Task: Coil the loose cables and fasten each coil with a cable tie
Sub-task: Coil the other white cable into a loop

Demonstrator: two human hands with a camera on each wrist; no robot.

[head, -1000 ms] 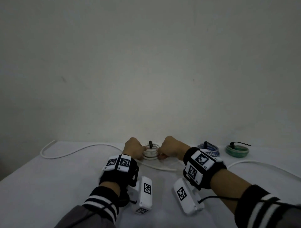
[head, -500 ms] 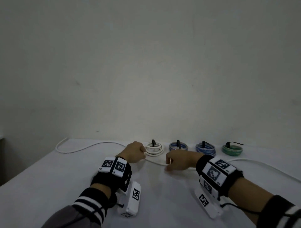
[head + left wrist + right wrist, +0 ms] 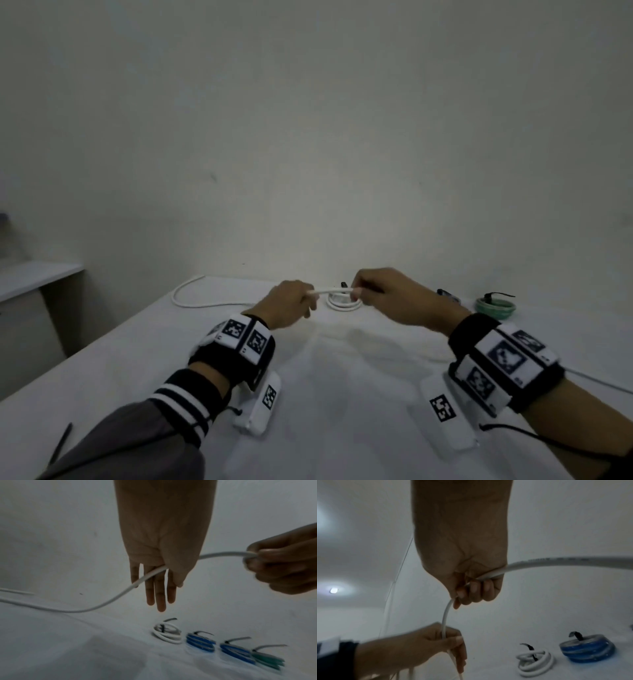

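A loose white cable stretches between my two hands, lifted above the white table. My left hand pinches it between thumb and fingers; from there it trails off left across the table. My right hand grips it in curled fingers, and it runs out to the right. Below the hands lies a tied white coil. To its right lie two tied blue coils and a tied green coil, each with a black tie.
The cable's slack loops at the table's far left and along the right side. A thin black strip lies near the front left edge. A low shelf stands left of the table. A plain wall rises behind.
Both hands left the tied white coil, took up the loose white cable from the table and raised it between them.
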